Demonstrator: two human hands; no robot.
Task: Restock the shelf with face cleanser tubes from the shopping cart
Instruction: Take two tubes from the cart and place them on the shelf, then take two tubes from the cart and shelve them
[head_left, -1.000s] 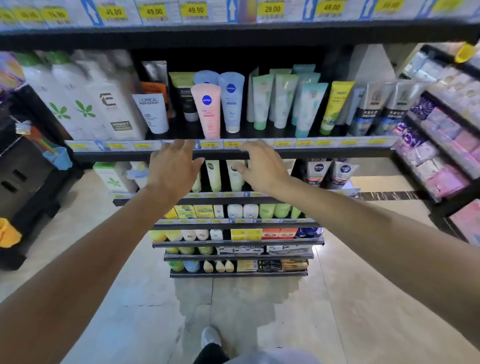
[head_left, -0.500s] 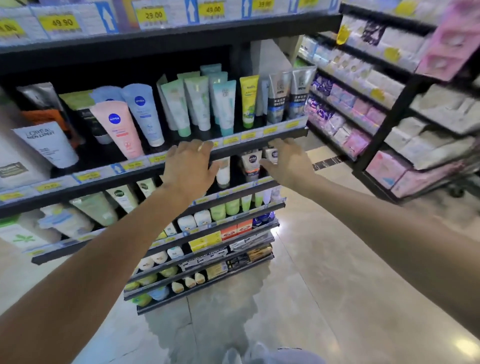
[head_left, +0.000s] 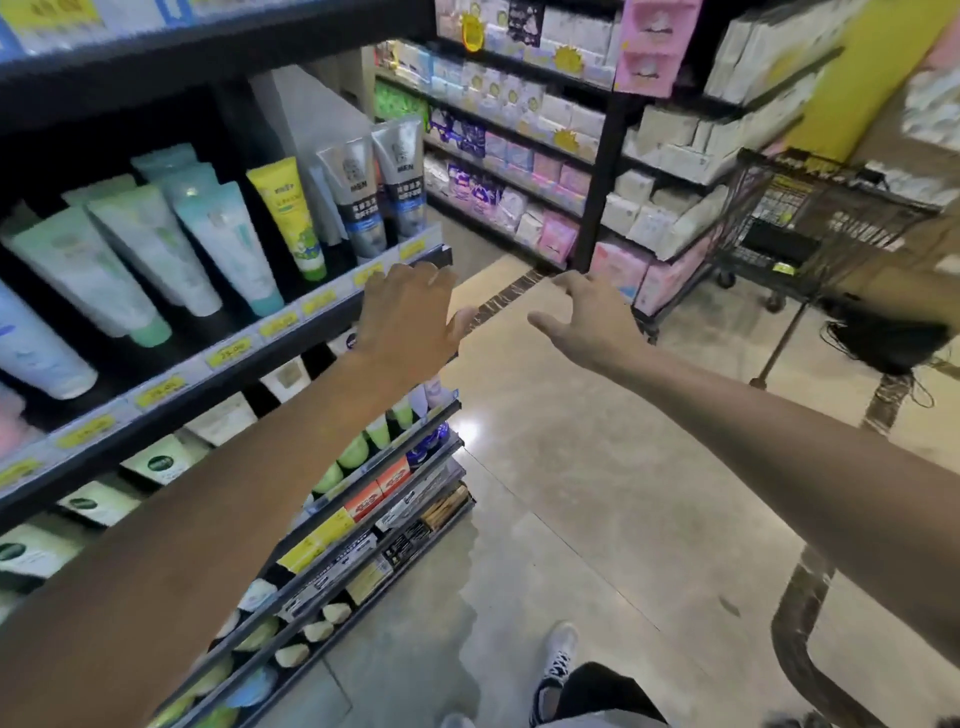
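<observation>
The black shelf (head_left: 244, 358) with yellow price tags runs along the left and carries face cleanser tubes (head_left: 156, 244) in pale green, teal, yellow and grey. My left hand (head_left: 405, 317) hovers with loose fingers at the shelf's right end and holds nothing. My right hand (head_left: 587, 317) is stretched out over the floor, fingers spread and relaxed, with nothing in it. A dark wire shopping cart (head_left: 810, 228) stands at the upper right, well beyond my right hand; what lies inside it is too blurred to tell.
Lower shelves (head_left: 395, 499) with small boxes and tubes step out below the left hand. A second rack (head_left: 524, 156) of pink and white packs lines the far side of the aisle. Dark tape curves (head_left: 800, 603) on the tiled floor. My shoe (head_left: 558, 660) shows at the bottom.
The view has swung right, away from the shelf front, and the cart has come into sight. Both hands have left the shelf edge and moved right with it.
</observation>
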